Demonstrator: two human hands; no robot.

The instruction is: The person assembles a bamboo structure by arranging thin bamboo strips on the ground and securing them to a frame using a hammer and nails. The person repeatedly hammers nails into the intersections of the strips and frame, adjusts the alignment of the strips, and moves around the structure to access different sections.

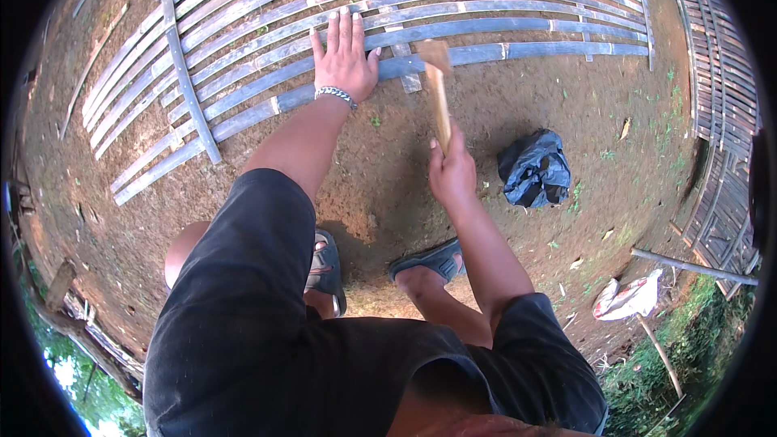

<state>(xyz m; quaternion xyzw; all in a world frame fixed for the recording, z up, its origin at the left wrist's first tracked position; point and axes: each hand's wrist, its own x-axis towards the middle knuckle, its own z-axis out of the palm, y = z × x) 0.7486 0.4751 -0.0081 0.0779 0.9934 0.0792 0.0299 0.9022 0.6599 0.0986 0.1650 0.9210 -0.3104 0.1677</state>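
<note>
Bamboo slats (pixel 453 30) lie side by side on the ground, joined by crosswise strips (pixel 184 73) into a panel. My left hand (pixel 346 61) presses flat on the nearer slats, fingers stretched out, a chain bracelet at its wrist. Wrapped round the wooden handle of a hammer (pixel 440 101) is my right hand (pixel 453 174). The hammer's brownish head is smeared and appears over the nearest slat, to the right of my left hand. Whether it touches the bamboo I cannot tell.
On the bare soil right of my right hand sits a crumpled black plastic bag (pixel 534 168). A woven bamboo wall (pixel 720 65) runs along the right side. Lower right are a white sack (pixel 629 295) and a pole (pixel 692 265). My sandals (pixel 433 259) stand close to the work.
</note>
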